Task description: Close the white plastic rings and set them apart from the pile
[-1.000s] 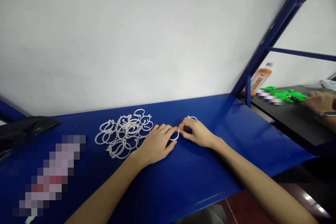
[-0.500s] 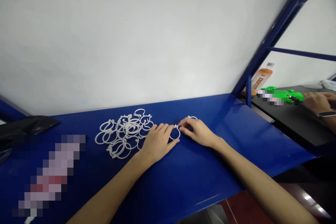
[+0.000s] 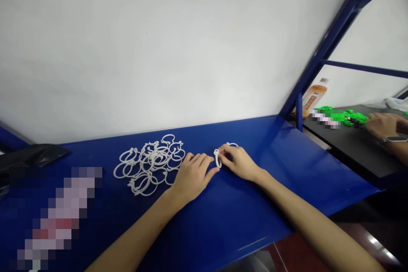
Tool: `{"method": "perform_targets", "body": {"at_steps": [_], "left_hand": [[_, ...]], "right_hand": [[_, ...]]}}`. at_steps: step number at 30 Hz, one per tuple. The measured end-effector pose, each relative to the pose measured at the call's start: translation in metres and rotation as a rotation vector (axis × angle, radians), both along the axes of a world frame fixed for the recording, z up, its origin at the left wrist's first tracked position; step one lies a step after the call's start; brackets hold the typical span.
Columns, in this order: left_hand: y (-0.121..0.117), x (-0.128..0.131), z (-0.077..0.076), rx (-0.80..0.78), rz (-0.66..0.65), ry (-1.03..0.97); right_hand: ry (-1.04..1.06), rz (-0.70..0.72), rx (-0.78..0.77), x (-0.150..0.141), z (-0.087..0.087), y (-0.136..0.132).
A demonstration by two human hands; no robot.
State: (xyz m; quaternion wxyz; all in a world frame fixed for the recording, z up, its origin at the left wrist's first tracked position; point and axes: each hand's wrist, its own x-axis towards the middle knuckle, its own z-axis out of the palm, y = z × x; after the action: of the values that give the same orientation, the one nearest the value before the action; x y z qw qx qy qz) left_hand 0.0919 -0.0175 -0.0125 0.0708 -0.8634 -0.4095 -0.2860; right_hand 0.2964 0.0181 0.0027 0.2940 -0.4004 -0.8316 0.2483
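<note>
A single white plastic ring [image 3: 217,158] stands on edge between my two hands on the blue shelf [image 3: 242,216]. My right hand [image 3: 237,161] pinches it with fingers curled. My left hand [image 3: 193,174] rests beside it, its thumb touching the ring and its fingers lying loosely over the shelf. A pile of several white plastic rings [image 3: 149,163] lies just left of my left hand. Another white ring [image 3: 232,145] peeks out behind my right hand.
A black object [image 3: 32,155] lies at the far left of the shelf. A blue post [image 3: 321,57] rises at the right. Beyond it, on a black table [image 3: 360,148], stand an orange bottle [image 3: 314,97] and green parts [image 3: 344,115], where another person's hand [image 3: 385,125] works.
The ring lay flat between my hands; my right hand has tipped it up on edge and drawn it slightly right. My left hand stays put.
</note>
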Motion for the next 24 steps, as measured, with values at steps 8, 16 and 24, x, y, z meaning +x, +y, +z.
{"method": "perform_targets", "body": {"at_steps": [8, 16, 24], "left_hand": [[0.007, -0.006, -0.006, -0.126, 0.058, -0.187], [0.009, -0.011, -0.007, -0.110, 0.085, -0.180], [0.003, -0.005, -0.005, -0.086, 0.141, -0.174]], "right_hand": [[-0.009, 0.020, 0.052, 0.002, 0.000, 0.001], [-0.046, 0.150, 0.098, 0.004, -0.004, 0.004], [-0.097, 0.220, 0.207, 0.002, -0.007, 0.001]]}}
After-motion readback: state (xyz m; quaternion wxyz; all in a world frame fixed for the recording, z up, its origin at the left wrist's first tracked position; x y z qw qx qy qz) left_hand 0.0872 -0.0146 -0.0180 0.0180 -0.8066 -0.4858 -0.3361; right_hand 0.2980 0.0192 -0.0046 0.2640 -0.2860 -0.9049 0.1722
